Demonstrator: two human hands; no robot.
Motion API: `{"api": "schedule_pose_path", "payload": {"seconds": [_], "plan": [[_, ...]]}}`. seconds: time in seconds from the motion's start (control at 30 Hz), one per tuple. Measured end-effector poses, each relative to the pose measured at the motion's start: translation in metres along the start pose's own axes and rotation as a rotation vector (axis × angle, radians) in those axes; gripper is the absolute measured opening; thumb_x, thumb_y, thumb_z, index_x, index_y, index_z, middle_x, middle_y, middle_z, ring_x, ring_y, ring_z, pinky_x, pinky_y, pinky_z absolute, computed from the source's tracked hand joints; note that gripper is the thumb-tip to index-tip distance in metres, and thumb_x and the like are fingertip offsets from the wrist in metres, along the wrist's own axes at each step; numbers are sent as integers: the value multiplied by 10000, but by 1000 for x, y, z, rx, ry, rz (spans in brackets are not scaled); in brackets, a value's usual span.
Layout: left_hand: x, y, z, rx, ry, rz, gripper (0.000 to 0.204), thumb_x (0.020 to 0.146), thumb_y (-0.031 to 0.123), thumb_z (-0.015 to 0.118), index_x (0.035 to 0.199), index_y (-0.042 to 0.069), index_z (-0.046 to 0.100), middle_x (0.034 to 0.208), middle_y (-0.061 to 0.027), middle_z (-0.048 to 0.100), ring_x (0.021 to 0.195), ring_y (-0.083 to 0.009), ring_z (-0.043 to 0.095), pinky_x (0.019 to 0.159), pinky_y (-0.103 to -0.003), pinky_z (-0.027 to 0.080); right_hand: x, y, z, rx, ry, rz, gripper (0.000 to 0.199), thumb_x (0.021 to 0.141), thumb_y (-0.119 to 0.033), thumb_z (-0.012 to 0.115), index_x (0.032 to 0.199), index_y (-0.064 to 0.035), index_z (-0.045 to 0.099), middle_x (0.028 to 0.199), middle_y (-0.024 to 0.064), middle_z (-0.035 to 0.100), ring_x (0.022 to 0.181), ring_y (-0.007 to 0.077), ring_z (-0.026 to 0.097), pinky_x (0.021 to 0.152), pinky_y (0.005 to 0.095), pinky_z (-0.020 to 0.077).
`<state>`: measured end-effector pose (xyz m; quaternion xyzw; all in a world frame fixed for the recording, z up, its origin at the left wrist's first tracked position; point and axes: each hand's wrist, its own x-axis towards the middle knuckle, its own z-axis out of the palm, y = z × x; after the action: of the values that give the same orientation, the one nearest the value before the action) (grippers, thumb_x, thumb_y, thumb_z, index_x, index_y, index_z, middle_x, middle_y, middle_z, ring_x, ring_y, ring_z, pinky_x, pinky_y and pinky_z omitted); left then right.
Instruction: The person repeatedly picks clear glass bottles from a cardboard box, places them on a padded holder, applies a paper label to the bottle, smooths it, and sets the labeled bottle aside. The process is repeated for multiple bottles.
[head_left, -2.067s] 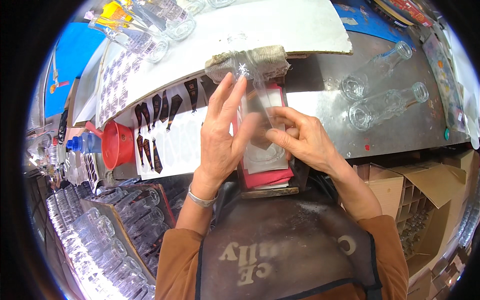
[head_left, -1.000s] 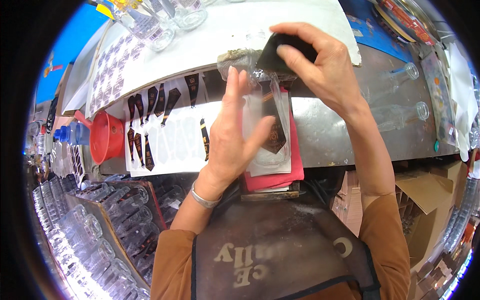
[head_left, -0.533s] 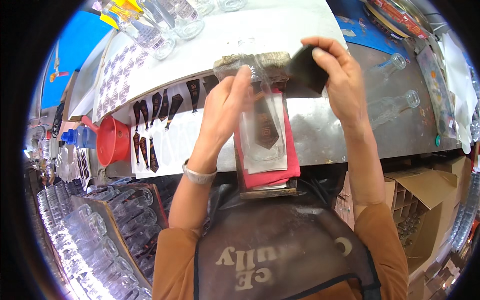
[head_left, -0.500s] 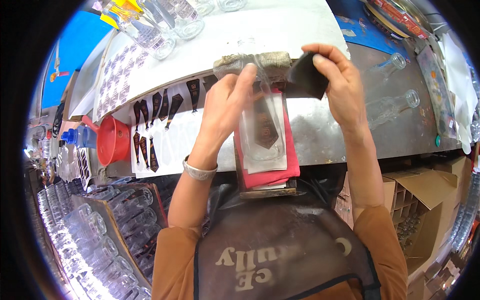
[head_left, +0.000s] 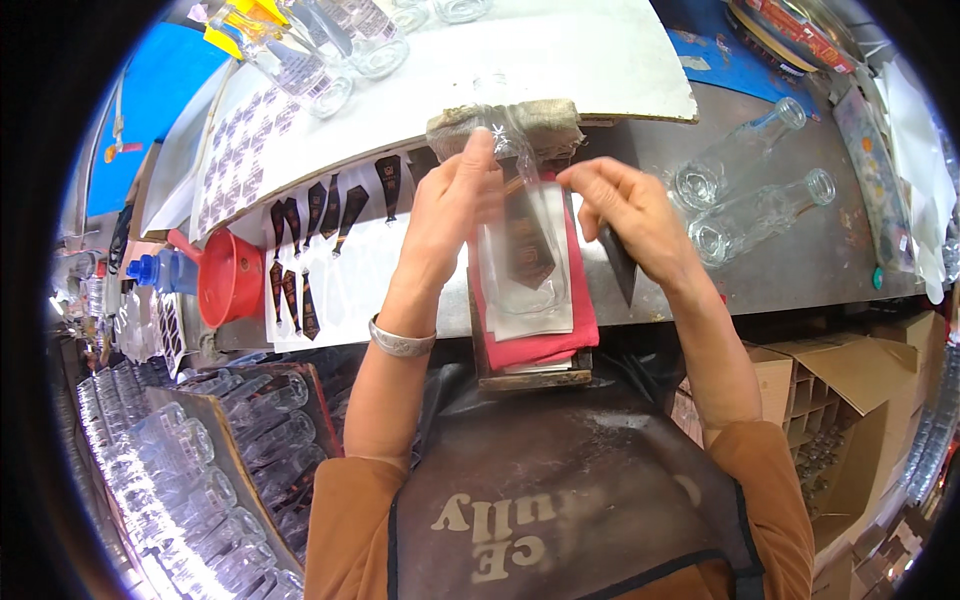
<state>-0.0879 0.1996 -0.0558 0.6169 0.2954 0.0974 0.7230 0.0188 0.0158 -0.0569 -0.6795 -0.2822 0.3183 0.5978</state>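
Note:
A clear glass bottle [head_left: 510,290] lies with its neck toward the far side, on white and red cloths [head_left: 585,318]. Its neck rests on a rolled, worn cloth pad [head_left: 550,116]. A dark tie-shaped decal [head_left: 530,250] with an orange pattern shows on the bottle's body. My left hand [head_left: 450,210] is closed on the left side of the bottle near its shoulder, thumb up; its fingertips are partly blurred. At the bottle's right, my right hand [head_left: 635,215] holds a thin dark flat scraper [head_left: 619,268] under the palm, with the index finger reaching toward the bottle's shoulder.
Several tie-shaped decals lie on a white sheet [head_left: 375,290] at left, beside a red plastic dipper [head_left: 228,280]. Two clear bottles [head_left: 765,215] lie on the metal table at right. More bottles stand on the white board [head_left: 580,60]. A bottle rack [head_left: 215,430] and divided carton [head_left: 840,400] flank me below.
My right hand has come down and left toward the bottle, and the scraper has turned from broadside to nearly edge-on. My left hand has barely moved.

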Motion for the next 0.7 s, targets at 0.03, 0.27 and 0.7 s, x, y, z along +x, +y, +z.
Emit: {"api": "schedule_pose_path", "payload": {"seconds": [0.03,0.27,0.7], "plan": [[-2,-1,1,8,2,17,520,998,508,573,836,16,618,693,39,500,635,-65,461,584,-234,403,-4,2,2,-74,-24,17,397,1006,-337,611,1158,26,665,690,-7,603,646,57,538,635,227,429],[-6,-12,1,126,-9,126,508,1002,496,567,826,21,613,733,22,534,672,-61,470,609,-230,407,-35,-14,25,-459,-66,38,618,796,-292,810,1246,81,609,568,66,574,539,107,525,562,289,445],[-15,-16,-7,38,-50,54,530,987,461,608,1125,-51,606,945,-51,606,839,-106,550,732,-257,466,-32,-5,10,-269,-81,184,624,872,-459,732,1239,37,637,913,136,728,852,190,681,821,328,532]]}}
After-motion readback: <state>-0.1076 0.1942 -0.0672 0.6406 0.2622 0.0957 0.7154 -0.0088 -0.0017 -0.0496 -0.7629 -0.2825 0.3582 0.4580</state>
